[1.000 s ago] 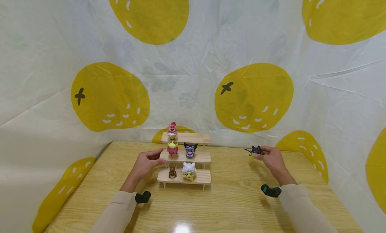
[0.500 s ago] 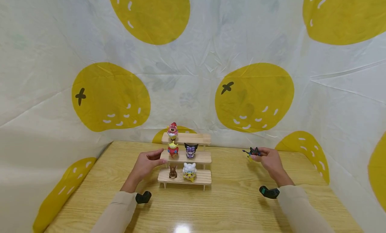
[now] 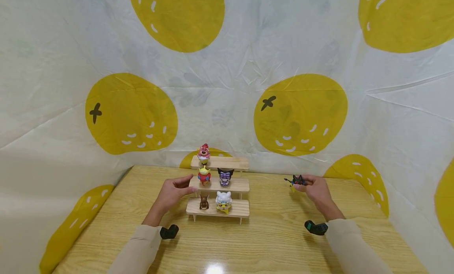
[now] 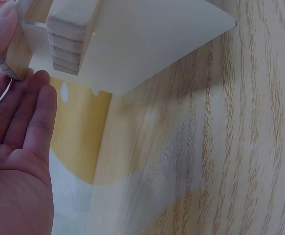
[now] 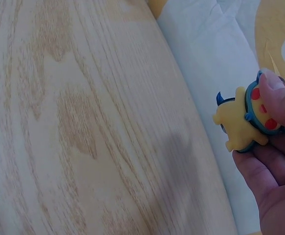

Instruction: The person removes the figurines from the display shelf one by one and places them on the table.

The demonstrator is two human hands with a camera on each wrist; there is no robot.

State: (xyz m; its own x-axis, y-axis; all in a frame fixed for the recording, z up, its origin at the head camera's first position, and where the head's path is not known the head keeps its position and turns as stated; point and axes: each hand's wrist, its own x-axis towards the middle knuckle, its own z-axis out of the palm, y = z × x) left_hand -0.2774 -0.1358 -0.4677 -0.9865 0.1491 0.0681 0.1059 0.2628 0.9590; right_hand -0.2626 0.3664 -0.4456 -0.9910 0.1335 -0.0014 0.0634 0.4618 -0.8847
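Note:
My right hand (image 3: 318, 189) pinches a small yellow figurine (image 5: 237, 120) with a dark blue hood, red cheeks and a dark tail, lifted above the table at the right. Its head is partly behind the thumb. At the left, my left hand (image 3: 172, 193) holds the left end of a wooden three-tier display stand (image 3: 235, 207), thumb and fingers at the middle board's edge. On the stand are a pink bear figurine (image 3: 203, 152) on top, a red-and-yellow figurine (image 3: 203, 176) and a black-and-purple one (image 3: 225, 177) in the middle, and a brown (image 3: 203, 202) and a white-hooded yellow figurine (image 3: 224, 202) below.
The stand sits on a wood-grain table (image 3: 269, 242). A pale cloth (image 3: 227, 120) printed with big yellow fruit hangs behind the table and along both sides. Each wrist wears a black device, such as the right wrist camera (image 3: 315, 228).
My right hand has drifted slightly left with the yellow figurine, turning it a little. The left hand keeps its place at the stand, and the figurines on the tiers have not moved.

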